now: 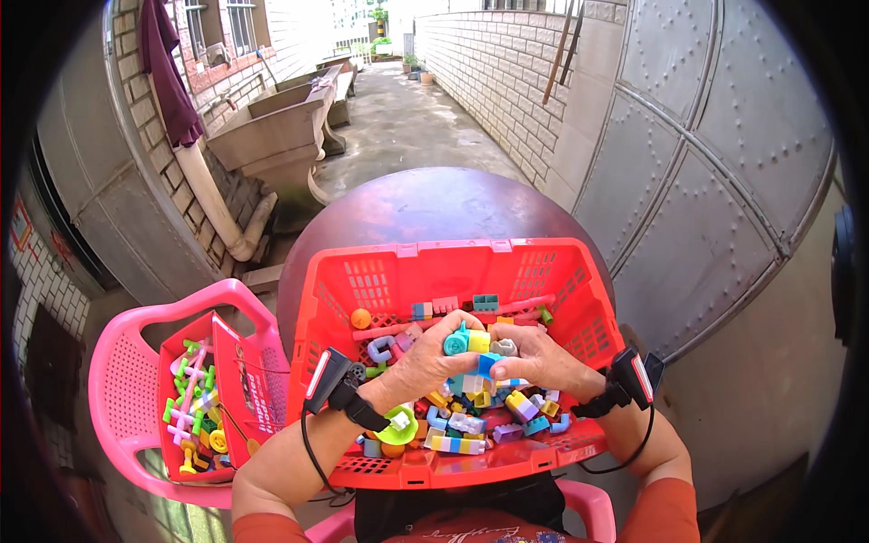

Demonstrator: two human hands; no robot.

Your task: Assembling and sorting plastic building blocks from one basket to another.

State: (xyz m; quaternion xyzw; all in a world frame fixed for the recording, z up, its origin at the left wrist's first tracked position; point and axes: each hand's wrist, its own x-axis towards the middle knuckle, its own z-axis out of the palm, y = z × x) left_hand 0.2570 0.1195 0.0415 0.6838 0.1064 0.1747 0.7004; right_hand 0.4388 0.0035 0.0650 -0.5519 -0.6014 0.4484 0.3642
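Note:
Above a red plastic basket (398,258), my two hands meet around a small cluster of toy building blocks. My left hand (433,355) is closed on a teal round-faced block (457,341) with a yellow block (478,341) against it. From the other side, my right hand (540,360) pinches a blue block (489,364) at the cluster's lower edge. A pale grey piece (504,347) shows by the right fingers. My fingers partly hide how these pieces join. Many loose coloured blocks lie in the basket beneath, among them a lime-green dish-shaped piece (401,427) and an orange ball (361,318).
The basket stands on a dark round table (444,195). On the left, a pink plastic chair (122,380) bears a red box (237,362) of toy pieces. A grey metal door (706,172) rises at the right. Stone sinks (272,127) line the passage's left wall.

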